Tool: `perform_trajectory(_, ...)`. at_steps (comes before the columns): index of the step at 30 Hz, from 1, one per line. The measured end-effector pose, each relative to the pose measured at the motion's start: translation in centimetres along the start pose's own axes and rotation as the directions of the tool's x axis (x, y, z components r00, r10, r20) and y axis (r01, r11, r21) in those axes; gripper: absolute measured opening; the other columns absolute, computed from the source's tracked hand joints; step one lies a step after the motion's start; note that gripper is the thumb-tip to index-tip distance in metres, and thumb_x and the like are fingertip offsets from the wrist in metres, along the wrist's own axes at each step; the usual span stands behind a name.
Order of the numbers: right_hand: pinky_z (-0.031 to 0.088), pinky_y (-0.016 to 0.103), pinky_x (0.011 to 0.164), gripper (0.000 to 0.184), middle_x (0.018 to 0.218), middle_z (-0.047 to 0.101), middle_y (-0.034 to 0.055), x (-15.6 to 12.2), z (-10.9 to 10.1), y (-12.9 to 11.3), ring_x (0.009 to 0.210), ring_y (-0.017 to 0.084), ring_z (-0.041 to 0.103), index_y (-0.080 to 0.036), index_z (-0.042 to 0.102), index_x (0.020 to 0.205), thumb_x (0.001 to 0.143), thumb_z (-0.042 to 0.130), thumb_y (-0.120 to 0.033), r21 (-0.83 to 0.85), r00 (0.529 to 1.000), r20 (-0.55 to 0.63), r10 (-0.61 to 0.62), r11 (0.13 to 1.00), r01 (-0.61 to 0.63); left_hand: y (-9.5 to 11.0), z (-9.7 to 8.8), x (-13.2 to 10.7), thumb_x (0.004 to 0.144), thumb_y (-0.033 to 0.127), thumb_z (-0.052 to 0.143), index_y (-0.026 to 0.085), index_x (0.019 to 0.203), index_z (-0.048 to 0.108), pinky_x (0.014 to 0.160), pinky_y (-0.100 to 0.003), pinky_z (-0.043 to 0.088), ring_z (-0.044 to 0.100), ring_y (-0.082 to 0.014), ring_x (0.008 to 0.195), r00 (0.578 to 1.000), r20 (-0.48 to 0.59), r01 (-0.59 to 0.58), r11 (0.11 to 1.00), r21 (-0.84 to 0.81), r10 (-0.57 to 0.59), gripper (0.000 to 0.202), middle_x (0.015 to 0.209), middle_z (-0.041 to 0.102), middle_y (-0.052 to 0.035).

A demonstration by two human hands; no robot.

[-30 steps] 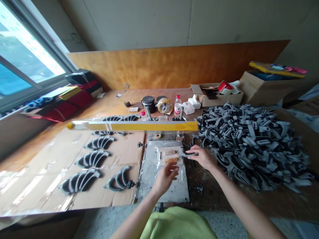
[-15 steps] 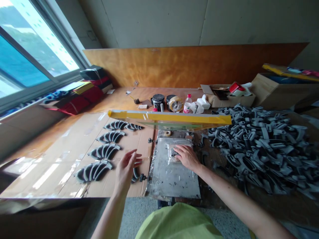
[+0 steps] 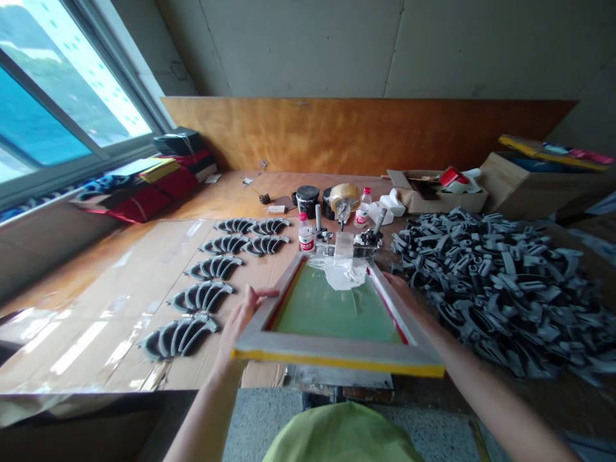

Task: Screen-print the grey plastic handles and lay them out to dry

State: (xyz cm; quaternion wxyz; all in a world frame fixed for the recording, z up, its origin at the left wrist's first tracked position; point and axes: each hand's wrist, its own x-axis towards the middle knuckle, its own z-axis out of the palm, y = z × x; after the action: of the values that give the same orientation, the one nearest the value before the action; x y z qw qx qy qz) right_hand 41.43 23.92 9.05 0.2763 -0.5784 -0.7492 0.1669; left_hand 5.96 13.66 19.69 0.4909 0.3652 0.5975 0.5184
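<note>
Silkscreen frame (image 3: 337, 351) here, tipped up on its hinge clamps (image 3: 370, 236) at the far end, with the near edge raised toward the person and a yellow tape strip along it. A strip of metal plate (image 3: 337, 377) shows under that near edge. The left hand (image 3: 243, 314) sits against the frame's left rail, fingers stretched out and fairly wide, not wrapped round it as far as I can see. The right hand (image 3: 397, 285) is at the right rail, mostly hidden by the frame, so can't tell how those fingers sit. The green mesh (image 3: 332, 311) has a white smear of paste (image 3: 339, 273) up near the hinge end. Left of the frame, grey curved parts (image 3: 202, 296) lie in neat rows on a cardboard sheet (image 3: 110, 308). To the right there's a big heap of grey parts (image 3: 495, 292). Past the hinges stand a water bottle (image 3: 305, 234), a black tin (image 3: 307, 200) and a tape roll (image 3: 344, 197).
</note>
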Motion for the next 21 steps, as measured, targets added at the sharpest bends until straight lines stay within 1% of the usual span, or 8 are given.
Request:
perform_trajectory(2,0.048,0.044,0.097,0.030,0.112,0.070,0.0084,1.6,-1.7,-0.1,0.107,0.026,0.063,-0.022,0.068,0.115,0.094,0.048,-0.029,-0.048,0.998,-0.065,-0.025,0.999,0.022,-3.4,-1.0,-1.4,0.076,0.064,0.065,0.018,0.109,0.069,0.062,-0.029,0.053,0.067,-0.0225,0.076,0.989,0.054,0.135,0.988,0.073,-0.139,0.056,0.087,0.072,-0.0056)
perform_trajectory(5,0.042,0.044,0.105,0.047,0.138,0.053,0.0133,4.6,-1.6,-3.0,0.124,0.028,0.051,-0.018,0.055,0.133,0.087,0.062,-0.025,-0.140,0.976,-0.102,-0.191,0.974,0.176,-8.4,-1.1,-1.9,0.072,0.059,0.072,0.019,0.138,0.050,0.064,-0.031,0.053,0.068,-0.0235,0.074,0.970,0.095,0.218,0.972,0.082,-0.225,0.080,0.079,0.071,-0.0030)
perform_trajectory(7,0.041,0.043,0.105,0.059,0.140,0.049,0.0153,6.3,-0.2,-5.7,0.127,0.030,0.047,-0.016,0.051,0.135,0.079,0.071,-0.019,-0.215,0.961,-0.018,-0.275,0.940,0.265,-11.0,-0.8,-1.4,0.069,0.061,0.072,0.019,0.144,0.042,0.060,-0.030,0.051,0.066,-0.0225,0.068,0.969,0.069,0.228,0.969,0.098,-0.235,0.091,0.071,0.067,0.0002)
perform_trajectory(9,0.044,0.041,0.099,0.049,0.126,0.058,0.0158,7.5,1.4,-7.6,0.117,0.030,0.052,-0.015,0.058,0.124,0.078,0.072,-0.014,-0.297,0.960,0.090,-0.266,0.913,0.281,-12.8,-0.5,-0.9,0.067,0.065,0.071,0.019,0.143,0.045,0.057,-0.030,0.050,0.065,-0.0220,0.063,0.972,0.039,0.225,0.967,0.118,-0.231,0.093,0.066,0.064,0.0023)
perform_trajectory(12,0.046,0.034,0.085,0.020,0.097,0.067,0.0112,8.1,3.1,-8.5,0.097,0.026,0.059,-0.017,0.065,0.101,0.082,0.065,-0.012,-0.384,0.960,0.229,-0.158,0.892,0.238,-14.1,-0.5,-0.3,0.066,0.068,0.069,0.019,0.140,0.049,0.056,-0.030,0.048,0.063,-0.0216,0.062,0.972,0.041,0.225,0.963,0.149,-0.233,0.091,0.065,0.063,0.0025)
perform_trajectory(14,0.045,0.032,0.079,0.013,0.088,0.068,0.0090,7.7,3.6,-8.1,0.089,0.024,0.060,-0.018,0.065,0.092,0.083,0.061,-0.010,-0.399,0.953,0.277,-0.122,0.888,0.230,-14.6,-0.6,-0.2,0.068,0.070,0.065,0.019,0.140,0.048,0.057,-0.029,0.047,0.063,-0.0212,0.064,0.968,0.052,0.231,0.956,0.178,-0.244,0.090,0.067,0.063,0.0016)
perform_trajectory(17,0.043,0.030,0.077,0.010,0.089,0.068,0.0082,6.2,3.8,-7.1,0.089,0.023,0.059,-0.017,0.064,0.085,0.081,0.060,-0.008,-0.347,0.919,0.317,-0.233,0.874,0.341,-15.1,-0.8,-0.1,0.070,0.073,0.061,0.018,0.141,0.046,0.058,-0.027,0.045,0.061,-0.0198,0.066,0.964,0.059,0.241,0.949,0.203,-0.257,0.091,0.072,0.064,0.0000)
perform_trajectory(21,0.042,0.028,0.073,0.018,0.083,0.066,0.0062,3.1,3.0,-6.0,0.086,0.021,0.057,-0.017,0.063,0.080,0.081,0.054,-0.002,-0.237,0.814,0.399,-0.422,0.810,0.536,-15.3,-0.8,-0.2,0.071,0.071,0.061,0.017,0.141,0.045,0.058,-0.026,0.044,0.058,-0.0182,0.065,0.960,0.064,0.257,0.949,0.181,-0.272,0.089,0.073,0.064,0.0000)
